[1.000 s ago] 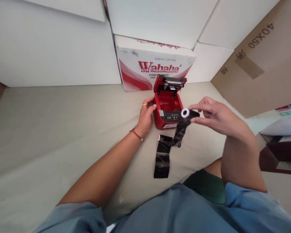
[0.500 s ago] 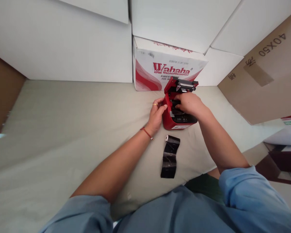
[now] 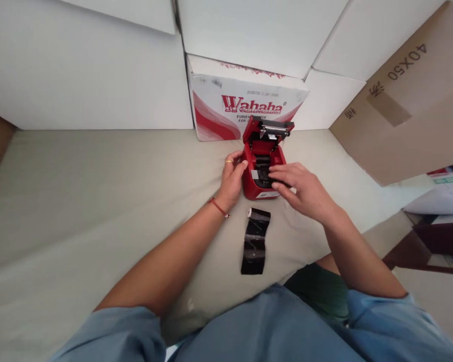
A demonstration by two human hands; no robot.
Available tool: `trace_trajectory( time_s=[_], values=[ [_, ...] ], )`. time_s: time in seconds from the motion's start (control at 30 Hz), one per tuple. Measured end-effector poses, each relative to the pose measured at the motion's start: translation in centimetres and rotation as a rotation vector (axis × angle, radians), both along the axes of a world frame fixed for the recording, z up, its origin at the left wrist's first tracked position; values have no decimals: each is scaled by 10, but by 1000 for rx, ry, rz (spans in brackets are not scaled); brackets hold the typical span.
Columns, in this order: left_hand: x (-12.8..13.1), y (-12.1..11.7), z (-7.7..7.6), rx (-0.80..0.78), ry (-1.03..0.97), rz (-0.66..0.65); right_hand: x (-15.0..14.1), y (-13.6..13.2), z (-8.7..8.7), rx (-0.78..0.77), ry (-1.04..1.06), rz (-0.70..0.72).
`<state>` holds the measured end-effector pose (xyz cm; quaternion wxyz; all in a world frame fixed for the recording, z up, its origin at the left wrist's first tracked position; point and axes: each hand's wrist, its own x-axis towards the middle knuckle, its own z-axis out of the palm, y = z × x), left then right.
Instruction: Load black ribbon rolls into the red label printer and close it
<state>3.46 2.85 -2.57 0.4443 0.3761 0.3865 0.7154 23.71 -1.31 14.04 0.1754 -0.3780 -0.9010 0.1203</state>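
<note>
A small red label printer [image 3: 251, 188] stands on the cloth-covered surface, its lid [image 3: 270, 128] raised. My left hand [image 3: 233, 176] grips the printer's left side, thumb on the upper edge. Inside the bay lies a black roll [image 3: 263, 160], its loose strip [image 3: 263, 176] drawn forward over the front panel. My right hand [image 3: 302, 188] is at the front right of the printer, fingers stretched out and resting on or just above the strip; exact contact cannot be made out. A second black roll [image 3: 255, 241], with a white core and partly unrolled, lies in front of the printer.
A white and red Wahaha carton [image 3: 219, 120] stands right behind the raised lid, against large white boxes [image 3: 98, 75]. On the right a brown cardboard box [image 3: 407, 110] leans in at an angle. The pale green cloth [image 3: 98, 201] covers the surface.
My right hand has put the black roll it held into the printer's bay, then drawn back to the front edge with the strip lying forward. My left hand has stayed on the printer.
</note>
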Motion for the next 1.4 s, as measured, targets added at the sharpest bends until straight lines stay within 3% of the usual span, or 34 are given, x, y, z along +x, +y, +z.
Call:
trace_trajectory(
  time_s=[0.13,0.2,0.3,0.43,0.63,0.73,0.83,0.97,1.07,1.23,1.4],
  values=[
    [-3,-24,21,124,295,242,19,-19,-23,21,-14,21],
    [-3,-38,33,245,421,284,25,-19,-29,15,-31,13],
    [0,-54,42,381,616,226,30,-17,-34,-3,-45,20],
    [3,-59,39,486,829,94,36,-17,-39,1,-17,33],
    [2,-55,33,523,918,3,39,-14,-31,-61,106,39],
    [2,-55,34,555,943,17,35,7,-15,-25,233,-89],
    [3,-55,34,592,972,62,25,48,-3,142,338,-254],
    [5,-55,33,552,953,-14,7,109,-2,278,330,-270],
    [6,-55,31,562,916,-8,-7,128,-4,263,250,-225],
    [8,-60,31,605,1084,168,-12,98,-6,226,323,-164],
    [9,-63,30,657,1165,335,7,45,-29,162,293,-170]
  ],
)
